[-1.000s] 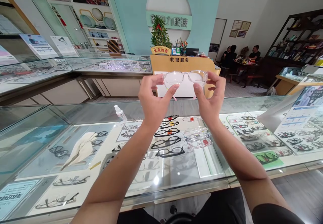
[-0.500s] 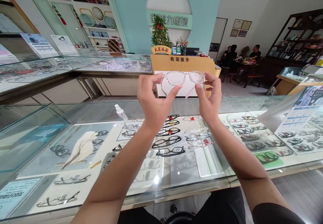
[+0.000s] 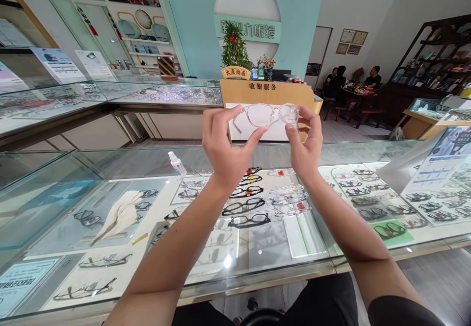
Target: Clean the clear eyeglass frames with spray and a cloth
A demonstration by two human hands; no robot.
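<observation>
I hold a pair of clear-framed glasses (image 3: 268, 114) up at chest height over a glass display counter (image 3: 257, 262). My left hand (image 3: 224, 144) pinches the left lens rim between thumb and fingers. My right hand (image 3: 305, 142) grips the right end of the frame. The glasses are turned a little, with one temple arm showing below the left lens. Under the counter glass lie rows of black frames (image 3: 245, 206) and several clear frames (image 3: 290, 201).
A small spray bottle (image 3: 176, 163) stands on the counter to the left, and a pale cleaning cloth (image 3: 117, 215) lies further left. A tilted leaflet stand (image 3: 434, 164) sits at the right. A wooden cashier desk (image 3: 270, 95) stands beyond, and people sit at a table (image 3: 353, 83) far right.
The glasses have rotated slightly in my hands and the temple arm has swung into view. My hands drew a little closer together. The counter is unchanged.
</observation>
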